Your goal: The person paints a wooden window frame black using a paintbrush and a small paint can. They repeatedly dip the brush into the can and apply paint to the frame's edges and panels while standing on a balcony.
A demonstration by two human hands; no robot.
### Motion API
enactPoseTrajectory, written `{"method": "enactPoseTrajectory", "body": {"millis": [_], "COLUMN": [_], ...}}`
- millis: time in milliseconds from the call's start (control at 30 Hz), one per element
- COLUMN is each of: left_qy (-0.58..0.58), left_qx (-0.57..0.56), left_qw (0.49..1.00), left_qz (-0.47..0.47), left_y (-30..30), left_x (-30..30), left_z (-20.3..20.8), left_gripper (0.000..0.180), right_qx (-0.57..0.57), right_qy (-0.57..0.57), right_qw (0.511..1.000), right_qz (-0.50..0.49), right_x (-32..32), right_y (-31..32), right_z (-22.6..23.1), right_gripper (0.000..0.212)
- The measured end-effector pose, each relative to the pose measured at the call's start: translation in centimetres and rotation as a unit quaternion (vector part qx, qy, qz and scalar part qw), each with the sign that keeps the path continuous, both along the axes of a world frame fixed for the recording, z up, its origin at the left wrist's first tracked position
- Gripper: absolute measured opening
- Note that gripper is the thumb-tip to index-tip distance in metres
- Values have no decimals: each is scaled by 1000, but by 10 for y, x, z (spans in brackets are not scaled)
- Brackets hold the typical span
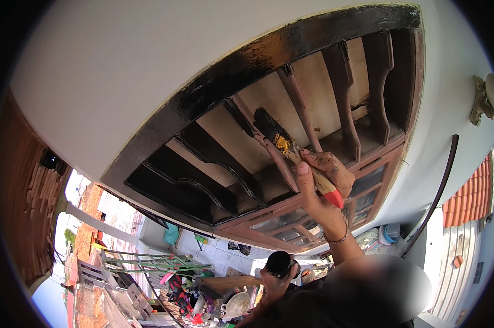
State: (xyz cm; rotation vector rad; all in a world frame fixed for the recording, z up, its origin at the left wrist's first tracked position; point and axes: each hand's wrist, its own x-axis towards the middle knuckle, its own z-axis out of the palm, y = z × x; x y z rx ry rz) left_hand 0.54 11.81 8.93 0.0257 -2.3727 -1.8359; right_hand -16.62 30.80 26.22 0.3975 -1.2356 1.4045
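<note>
My right hand (328,177) pinches a paintbrush (319,185) with a wooden handle and a red end. Its bristles are coated in dark paint and lie beside a wavy wooden slat (272,149) that is partly dark, partly brown; whether they touch it I cannot tell. This slat is one of several in an arched wooden frame (203,87). Glossy black covers much of the arch and the left slats, while those to the right show mostly brown. Lower down, my left hand (277,283) grips a small black container (280,263); its contents are not visible.
Brown paned windows (290,224) sit below the arch, and pale wall (116,71) surrounds it. Far below are a green metal ladder (148,261), a wooden plank (225,283) and a pile of mixed objects. A dark pipe (441,188) and a wall lamp (484,101) are at right.
</note>
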Motion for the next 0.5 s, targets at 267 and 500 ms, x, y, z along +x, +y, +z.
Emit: {"method": "enactPoseTrajectory", "body": {"millis": [267, 500], "left_qy": [3, -4], "left_qx": [10, 14], "left_qw": [1000, 1000], "left_qz": [8, 16], "left_y": [-5, -4], "left_x": [5, 10], "left_z": [-3, 2], "left_gripper": [33, 32], "right_qx": [62, 101], "right_qy": [-22, -16], "right_qw": [997, 985], "right_qz": [-34, -138], "right_x": [3, 8], "right_y": [-10, -21], "right_z": [-31, -12], "right_gripper": [20, 18]}}
